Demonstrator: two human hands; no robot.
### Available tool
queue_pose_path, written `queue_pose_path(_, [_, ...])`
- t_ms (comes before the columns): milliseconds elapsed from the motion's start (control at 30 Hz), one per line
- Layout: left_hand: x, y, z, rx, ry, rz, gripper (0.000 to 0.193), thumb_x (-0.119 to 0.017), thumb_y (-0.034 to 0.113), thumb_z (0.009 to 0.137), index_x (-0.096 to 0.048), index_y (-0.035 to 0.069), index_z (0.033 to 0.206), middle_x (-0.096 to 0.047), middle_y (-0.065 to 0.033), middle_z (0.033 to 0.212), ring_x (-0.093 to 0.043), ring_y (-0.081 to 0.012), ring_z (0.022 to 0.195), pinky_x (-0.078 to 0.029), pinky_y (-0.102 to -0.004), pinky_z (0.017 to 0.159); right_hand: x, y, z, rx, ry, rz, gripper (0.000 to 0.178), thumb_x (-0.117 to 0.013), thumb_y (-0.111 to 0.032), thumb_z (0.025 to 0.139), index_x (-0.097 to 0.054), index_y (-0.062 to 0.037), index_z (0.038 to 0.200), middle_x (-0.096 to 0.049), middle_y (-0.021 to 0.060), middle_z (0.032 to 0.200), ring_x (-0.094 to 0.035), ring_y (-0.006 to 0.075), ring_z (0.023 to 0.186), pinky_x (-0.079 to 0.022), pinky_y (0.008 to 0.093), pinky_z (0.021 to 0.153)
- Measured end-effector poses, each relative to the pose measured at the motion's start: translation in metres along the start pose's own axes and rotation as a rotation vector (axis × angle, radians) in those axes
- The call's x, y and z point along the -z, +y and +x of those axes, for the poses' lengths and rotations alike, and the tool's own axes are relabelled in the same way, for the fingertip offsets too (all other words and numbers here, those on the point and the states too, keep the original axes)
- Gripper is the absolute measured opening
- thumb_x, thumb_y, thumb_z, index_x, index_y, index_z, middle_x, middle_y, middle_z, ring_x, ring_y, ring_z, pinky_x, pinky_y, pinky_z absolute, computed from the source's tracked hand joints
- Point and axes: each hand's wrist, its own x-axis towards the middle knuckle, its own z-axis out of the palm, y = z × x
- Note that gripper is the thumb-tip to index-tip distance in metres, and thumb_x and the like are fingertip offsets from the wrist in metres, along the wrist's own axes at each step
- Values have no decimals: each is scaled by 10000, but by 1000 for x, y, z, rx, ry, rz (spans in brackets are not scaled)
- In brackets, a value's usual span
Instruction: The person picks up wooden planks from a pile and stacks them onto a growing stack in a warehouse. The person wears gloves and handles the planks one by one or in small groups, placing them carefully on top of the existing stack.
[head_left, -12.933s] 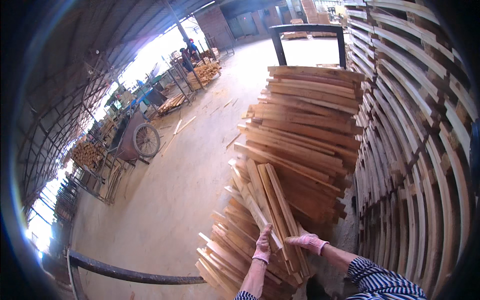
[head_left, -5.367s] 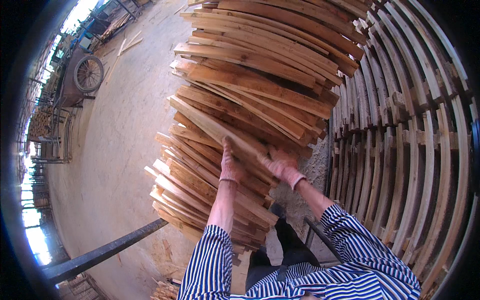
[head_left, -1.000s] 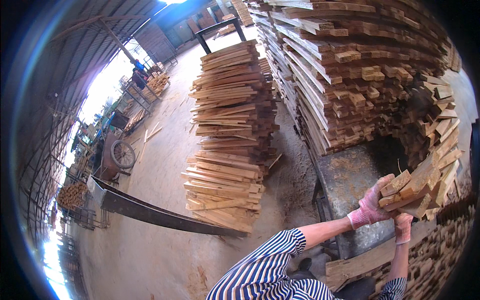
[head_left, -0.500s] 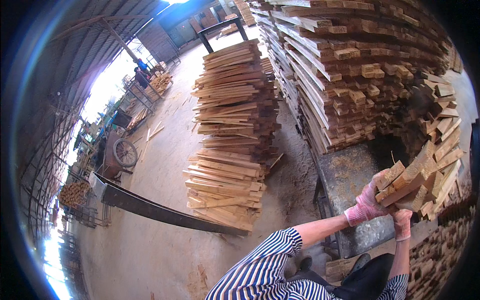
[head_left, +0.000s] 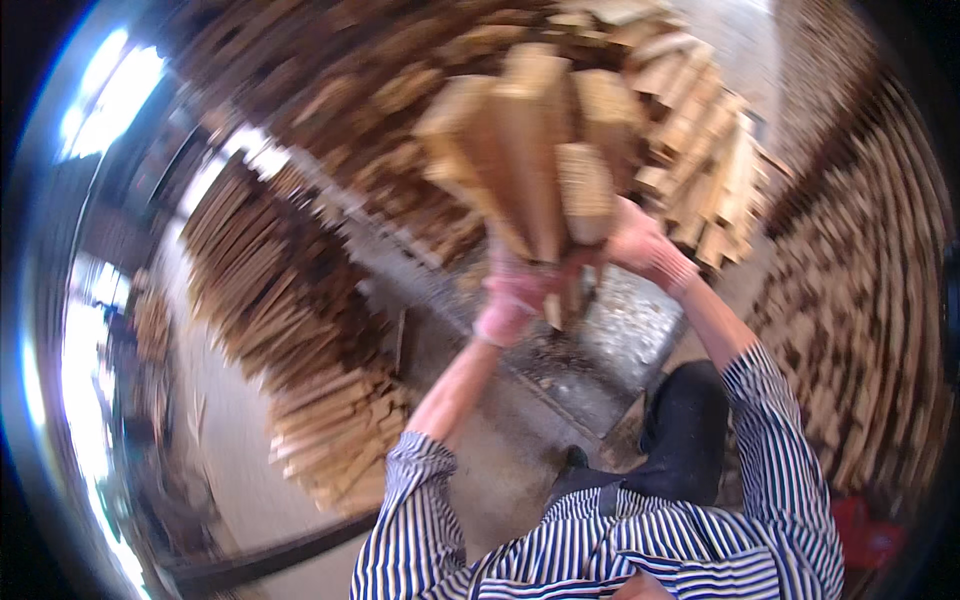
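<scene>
A bundle of several wooden strips [head_left: 535,140] is held up in front of me, its cut ends toward me and blurred by motion. My left hand [head_left: 515,295], in a pink work glove, wraps round the bundle's lower left side. Gloved the same way, my right hand [head_left: 640,245] grips it from the lower right. Below the bundle lies a metal-topped bench [head_left: 625,325] dusted with sawdust. Just right of the bundle is a heap of loose pale strips [head_left: 705,150].
A tall stack of wooden strips [head_left: 330,90] rises behind the bench at the far left. On the floor to the left stands another long pile [head_left: 330,420], with a dark metal bar [head_left: 270,560] at its near end. More stacked wood [head_left: 860,300] fills the right side.
The view has swung right. Both hands have lifted the bundle away from the heap, and it is now upright above the bench, between my arms.
</scene>
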Motion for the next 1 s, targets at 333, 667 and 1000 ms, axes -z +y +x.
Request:
queue_pose_path(333, [-45,44,11,588,-599,-1704,594,-767,257,834,-486,33,1307,-614,-114,1189,-614,-229,1006,-522,-389,852,46,21,23,178,-35,-8,930,-906,-299,527,-512,-113,1348,-626,67,1251,-566,170,1178,-457,336,1026])
queue_pose_path(667, [-32,-17,40,435,-1181,-1572,662,-745,350,839,-453,35,1342,-562,-123,1281,-574,-245,1107,-482,-381,933,32,12,36,42,-135,-151,771,-785,-169,625,-507,-193,1344,-583,117,1299,-527,327,1241,-398,457,1076])
queue_pose_path(1000, [-5,-60,68,501,-1964,-1569,737,-723,444,844,-421,36,1378,-511,-132,1373,-535,-262,1207,-441,-373,1013,84,-8,20,-266,-39,-161,625,-758,-302,765,-553,-69,1309,-615,144,1267,-576,279,1201,-445,365,1038])
